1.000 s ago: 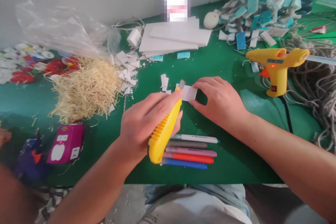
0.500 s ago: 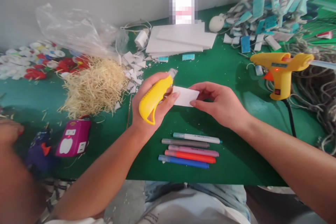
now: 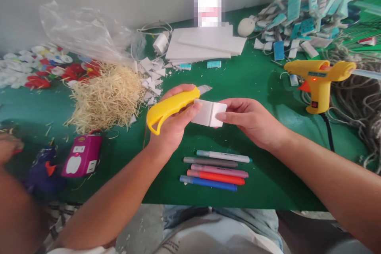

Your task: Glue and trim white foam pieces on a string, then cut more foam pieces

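My left hand (image 3: 174, 125) is closed around a yellow utility knife (image 3: 171, 107), its blade out and pointing right. The same hand's thumb also pinches the left part of a small white foam board piece (image 3: 203, 113). My right hand (image 3: 253, 121) pinches the piece's narrower right part between thumb and fingers. A dark line runs across the piece between the two parts; whether they are fully apart I cannot tell. Below the hands lie several markers (image 3: 218, 174) in a row: white, grey, pink, red and blue.
White boards (image 3: 202, 43) lie at the back, with white scraps (image 3: 153, 75) and straw (image 3: 110, 99) to the left. A yellow glue gun (image 3: 320, 83) stands right, before grey rope (image 3: 369, 119). Another person's hand (image 3: 8, 147) is at the left edge, near a purple power socket (image 3: 81, 155).
The white piece, whole before, now shows a break line between my hands. The utility knife has tipped flatter, its blade swinging to the right.
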Tool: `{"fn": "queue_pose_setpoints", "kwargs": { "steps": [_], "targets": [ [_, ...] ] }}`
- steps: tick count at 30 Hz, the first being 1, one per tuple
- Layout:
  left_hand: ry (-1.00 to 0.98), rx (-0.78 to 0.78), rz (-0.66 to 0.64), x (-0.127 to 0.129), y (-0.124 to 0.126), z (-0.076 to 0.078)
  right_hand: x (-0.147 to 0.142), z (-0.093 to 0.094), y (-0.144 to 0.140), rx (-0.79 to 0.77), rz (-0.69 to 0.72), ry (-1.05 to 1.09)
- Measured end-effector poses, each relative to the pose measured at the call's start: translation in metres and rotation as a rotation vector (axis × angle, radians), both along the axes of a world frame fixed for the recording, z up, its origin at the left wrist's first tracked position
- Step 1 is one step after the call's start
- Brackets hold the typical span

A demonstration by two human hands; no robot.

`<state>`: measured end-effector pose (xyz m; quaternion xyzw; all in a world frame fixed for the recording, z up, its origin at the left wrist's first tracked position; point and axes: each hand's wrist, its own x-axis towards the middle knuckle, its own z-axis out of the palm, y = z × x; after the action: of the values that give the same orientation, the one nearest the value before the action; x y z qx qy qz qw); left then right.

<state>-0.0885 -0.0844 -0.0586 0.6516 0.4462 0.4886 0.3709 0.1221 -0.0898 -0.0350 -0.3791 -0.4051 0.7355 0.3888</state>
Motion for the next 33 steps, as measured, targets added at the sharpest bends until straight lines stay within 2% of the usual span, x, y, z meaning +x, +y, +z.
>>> {"fn": "queue_pose_setpoints", "kwargs": {
  "steps": [4,10,18,24,33],
  "targets": [
    [0.05,-0.023,-0.045,-0.002,0.001,-0.004,0.0,-0.005,0.001,0.007,-0.013,-0.045],
    [-0.01,-0.061,-0.061,0.004,-0.001,-0.001,0.0,-0.01,-0.004,0.189,-0.192,-0.268],
    [-0.106,-0.136,-0.074,0.009,-0.001,-0.003,0.001,-0.003,-0.007,0.21,-0.137,-0.121],
    [-0.045,-0.077,-0.088,0.006,-0.001,-0.006,-0.001,-0.006,-0.006,0.173,-0.118,-0.084],
    [-0.275,-0.062,-0.029,0.013,0.0,0.002,0.0,-0.004,-0.006,0.221,-0.161,-0.127]
  ]
}}
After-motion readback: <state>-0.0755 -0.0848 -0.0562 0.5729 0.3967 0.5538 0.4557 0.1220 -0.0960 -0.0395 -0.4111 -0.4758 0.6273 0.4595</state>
